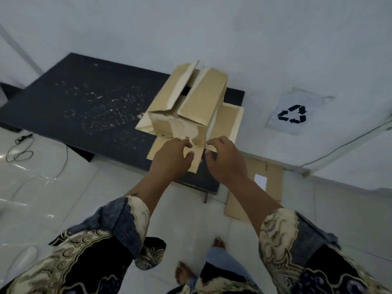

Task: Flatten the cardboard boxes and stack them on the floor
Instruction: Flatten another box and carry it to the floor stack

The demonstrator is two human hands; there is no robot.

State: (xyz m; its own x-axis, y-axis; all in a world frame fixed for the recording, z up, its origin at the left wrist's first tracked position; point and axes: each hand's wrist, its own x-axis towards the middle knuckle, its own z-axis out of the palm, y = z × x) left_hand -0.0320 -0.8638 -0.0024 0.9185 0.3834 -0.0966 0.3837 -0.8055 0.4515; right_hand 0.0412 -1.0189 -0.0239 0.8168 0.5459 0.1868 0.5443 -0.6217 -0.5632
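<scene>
A brown cardboard box [186, 102] stands on the right end of a low black table [84, 98], its top flaps loose and its bottom flaps splayed out around it. My left hand [171, 160] pinches the near bottom flap [192, 160] between thumb and fingers. My right hand [224, 158] sits just to the right, fingers curled on the edge of the flap at the box's near right corner. A flattened cardboard box [256, 187] with a white label lies on the floor to the right of the table.
White tiled floor surrounds the table. A white sheet with a black recycling symbol [293, 113] hangs on the wall at right. Cables [20, 149] lie on the floor at left. My bare feet [184, 274] stand near the table's front corner.
</scene>
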